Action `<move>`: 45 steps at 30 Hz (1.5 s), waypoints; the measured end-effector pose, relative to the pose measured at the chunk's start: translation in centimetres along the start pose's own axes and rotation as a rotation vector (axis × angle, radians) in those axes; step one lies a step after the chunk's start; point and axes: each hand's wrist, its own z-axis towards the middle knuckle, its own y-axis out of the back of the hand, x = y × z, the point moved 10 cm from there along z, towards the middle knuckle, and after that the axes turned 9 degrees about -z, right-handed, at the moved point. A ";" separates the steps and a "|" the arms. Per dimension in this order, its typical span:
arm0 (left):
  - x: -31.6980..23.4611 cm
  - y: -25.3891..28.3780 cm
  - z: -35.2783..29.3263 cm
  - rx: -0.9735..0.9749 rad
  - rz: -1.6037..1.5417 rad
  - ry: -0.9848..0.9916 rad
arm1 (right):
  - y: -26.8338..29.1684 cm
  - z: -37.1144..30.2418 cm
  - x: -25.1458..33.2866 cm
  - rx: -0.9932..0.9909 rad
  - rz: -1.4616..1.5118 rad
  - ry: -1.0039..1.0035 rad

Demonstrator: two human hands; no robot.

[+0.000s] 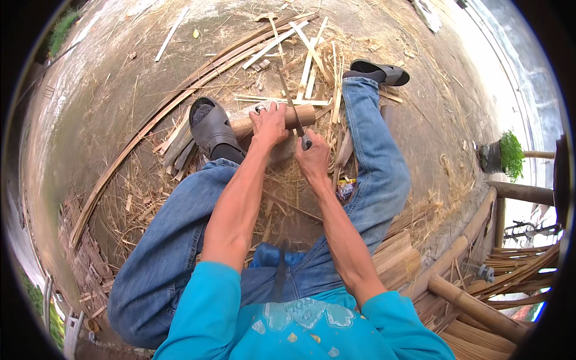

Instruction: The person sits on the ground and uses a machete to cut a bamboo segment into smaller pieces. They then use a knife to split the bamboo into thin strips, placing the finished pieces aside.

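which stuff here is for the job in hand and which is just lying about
Looks in use:
- bamboo piece, held by the left hand
- long-bladed tool, gripped in the right hand, its blade crossing the bamboo

Seemingly just lying about:
- pale strips beyond the hands, perhaps offcuts
- small packet by the right leg
- potted plant, far right

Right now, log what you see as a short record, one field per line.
Left grip: holding the round brown pole from above
Right grip: closed on the handle of a long-bladed tool
Blade: crosses the pole near its right end in the picture; cut depth unclear
Ground: scattered pale wood strips, mostly beyond the hands
Right edge: potted green plant
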 end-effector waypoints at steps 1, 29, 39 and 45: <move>0.0 0.1 0.2 0.006 0.001 -0.002 | 0.1 0.3 0.0 0.010 0.016 -0.019; 0.5 -0.5 0.0 0.017 0.043 0.009 | 3.2 -6.9 -1.9 -0.024 0.030 -0.075; 0.1 0.0 0.0 0.085 0.036 0.010 | 5.6 -11.8 -4.2 0.052 0.127 -0.197; 0.1 0.2 0.1 0.068 0.073 -0.015 | 4.5 -9.6 -3.3 -0.040 0.188 -0.185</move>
